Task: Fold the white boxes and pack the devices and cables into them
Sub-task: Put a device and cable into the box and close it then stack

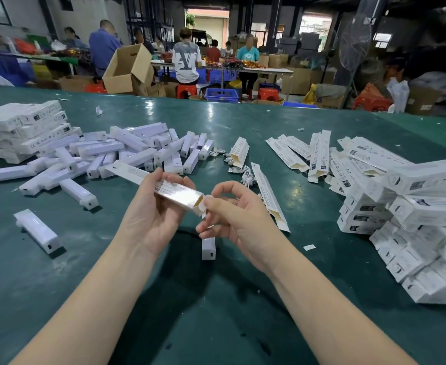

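Now the left hand (150,217) grips a box (164,189) above the worktop's (243,133) near middle; the right hand (232,214) pinches its end flap (203,204). A hard tuck could crease the flap or let the box slip.

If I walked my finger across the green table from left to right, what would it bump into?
Stacked boxes → pile of white devices → left hand gripping a box → right hand → open flat boxes → heap of packed boxes.
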A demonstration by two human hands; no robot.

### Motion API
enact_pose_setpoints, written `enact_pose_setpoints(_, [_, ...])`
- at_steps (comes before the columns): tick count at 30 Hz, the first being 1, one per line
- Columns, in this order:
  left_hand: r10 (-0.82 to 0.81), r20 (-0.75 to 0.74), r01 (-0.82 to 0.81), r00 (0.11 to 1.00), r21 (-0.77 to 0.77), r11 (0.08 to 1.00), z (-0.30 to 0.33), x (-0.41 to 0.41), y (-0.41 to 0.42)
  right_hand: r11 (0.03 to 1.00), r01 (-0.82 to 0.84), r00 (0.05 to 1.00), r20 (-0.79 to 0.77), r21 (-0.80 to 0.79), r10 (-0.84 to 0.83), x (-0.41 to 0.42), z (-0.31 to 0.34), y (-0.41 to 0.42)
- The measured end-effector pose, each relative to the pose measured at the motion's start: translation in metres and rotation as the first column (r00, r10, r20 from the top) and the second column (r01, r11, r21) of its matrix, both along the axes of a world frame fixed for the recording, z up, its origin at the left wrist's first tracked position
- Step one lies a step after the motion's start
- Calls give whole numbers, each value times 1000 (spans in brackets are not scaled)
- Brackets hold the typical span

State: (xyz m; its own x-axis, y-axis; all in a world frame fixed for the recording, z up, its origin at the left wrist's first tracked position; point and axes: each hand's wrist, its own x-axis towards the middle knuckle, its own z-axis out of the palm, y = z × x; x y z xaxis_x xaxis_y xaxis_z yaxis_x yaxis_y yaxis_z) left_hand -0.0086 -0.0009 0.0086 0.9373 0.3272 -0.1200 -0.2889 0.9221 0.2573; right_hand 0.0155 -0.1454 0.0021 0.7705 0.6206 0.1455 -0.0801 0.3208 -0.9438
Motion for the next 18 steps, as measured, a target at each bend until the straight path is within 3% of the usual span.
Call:
enact_pose_setpoints(10, [55, -6, -53, 998, 174, 983, 2, 1, -4, 997, -69, 996, -51, 18, 70, 1, 1, -2])
enact_pose_setpoints(18, [18, 8, -19, 1000, 200, 980, 2, -1, -4, 980, -197, 972, -129, 11, 197, 4, 1, -7])
